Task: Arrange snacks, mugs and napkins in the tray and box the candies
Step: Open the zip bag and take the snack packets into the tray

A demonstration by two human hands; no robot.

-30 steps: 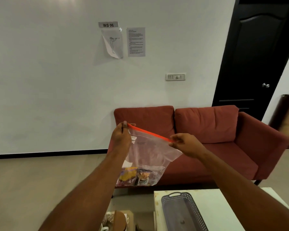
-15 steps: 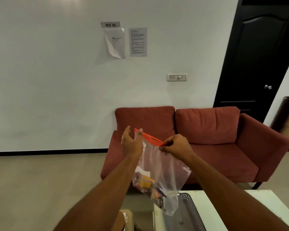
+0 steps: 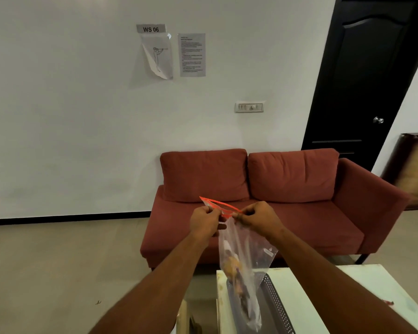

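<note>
A clear plastic zip bag (image 3: 249, 247) with an orange-red seal strip hangs in the air in front of me. My left hand (image 3: 204, 222) and my right hand (image 3: 258, 216) each pinch one side of the seal at the bag's top, and the strip gapes between them. Several snack packets (image 3: 234, 268) lie in the bag's lower part. The bag's bottom hangs over a grey perforated tray (image 3: 275, 302) on a white table (image 3: 323, 300) at the lower right.
A red two-seat sofa (image 3: 263, 189) stands against the white wall behind the bag. A black door (image 3: 367, 75) is at the right. Beige floor stretches to the left, and a brown object (image 3: 186, 319) sits low beside the table.
My hands came closer together and lower. The bag swung from slanted leftward to hanging straight down over the tray, and the seal strip now gapes between my fingers.
</note>
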